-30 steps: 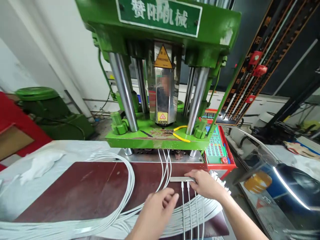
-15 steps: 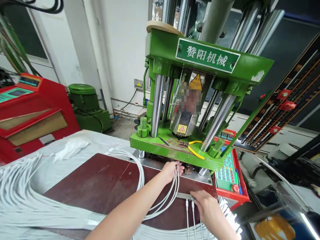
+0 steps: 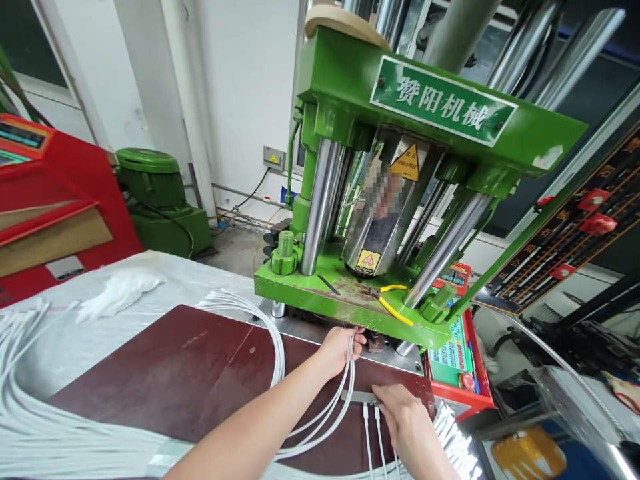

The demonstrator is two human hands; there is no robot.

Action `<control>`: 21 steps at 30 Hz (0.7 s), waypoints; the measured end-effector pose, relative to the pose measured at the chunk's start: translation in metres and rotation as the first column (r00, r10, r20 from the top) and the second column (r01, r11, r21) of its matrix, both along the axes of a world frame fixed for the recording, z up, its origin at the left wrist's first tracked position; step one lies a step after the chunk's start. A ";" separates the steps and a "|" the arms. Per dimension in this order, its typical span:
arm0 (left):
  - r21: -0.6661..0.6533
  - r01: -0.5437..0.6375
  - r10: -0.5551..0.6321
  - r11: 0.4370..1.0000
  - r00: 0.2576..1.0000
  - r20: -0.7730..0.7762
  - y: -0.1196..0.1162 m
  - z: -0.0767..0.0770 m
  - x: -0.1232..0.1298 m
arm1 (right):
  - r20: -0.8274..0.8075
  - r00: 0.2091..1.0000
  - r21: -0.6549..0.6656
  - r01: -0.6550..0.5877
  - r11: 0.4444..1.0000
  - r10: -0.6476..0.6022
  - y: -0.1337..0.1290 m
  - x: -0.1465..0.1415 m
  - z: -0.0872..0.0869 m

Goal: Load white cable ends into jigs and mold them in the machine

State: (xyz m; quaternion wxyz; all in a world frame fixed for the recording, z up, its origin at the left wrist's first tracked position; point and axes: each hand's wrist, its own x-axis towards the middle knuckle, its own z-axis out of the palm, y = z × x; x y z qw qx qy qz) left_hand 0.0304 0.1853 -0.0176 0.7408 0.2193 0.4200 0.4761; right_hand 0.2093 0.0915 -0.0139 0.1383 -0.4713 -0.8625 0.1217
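My left hand (image 3: 341, 350) is closed around several looped white cables (image 3: 349, 383), just in front of the lower green plate (image 3: 320, 300) of a press. Its fingertips are partly hidden near the plate's edge. Lower right, my right hand (image 3: 407, 427) has its bent fingers together at the end of a flat metal bar (image 3: 356, 397) on the brown board (image 3: 200, 373). Beside it, two white cables with plugs (image 3: 371, 427) run down from the bar. Another cable passes under this hand; what its fingertips grip is hidden.
A large bundle of white cables (image 3: 90, 433) curves along the board's near side. Yellow-handled pliers (image 3: 395, 317) lie on the press plate. Cable ends (image 3: 457, 440) stick out at the right, below a red control panel (image 3: 485, 393). A red machine (image 3: 65, 193) stands left.
The view has shifted slightly, so the press looks larger and the red machine sits farther left. Both hands stay in nearly the same places, the left still on the cables.
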 end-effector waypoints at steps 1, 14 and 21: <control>0.000 -0.003 0.003 1.000 1.000 0.008 0.000 -0.001 0.000 | -0.008 1.000 -0.013 0.007 1.000 -0.007 -0.001 0.001 0.001; 0.012 -0.043 0.042 0.999 0.996 0.079 -0.003 0.001 0.005 | -0.165 0.985 0.050 0.057 0.997 -0.048 0.036 -0.035 0.020; -0.010 -0.054 0.054 0.999 0.995 0.087 -0.001 0.001 0.007 | -0.278 0.958 0.054 0.088 0.995 -0.069 0.037 -0.035 0.004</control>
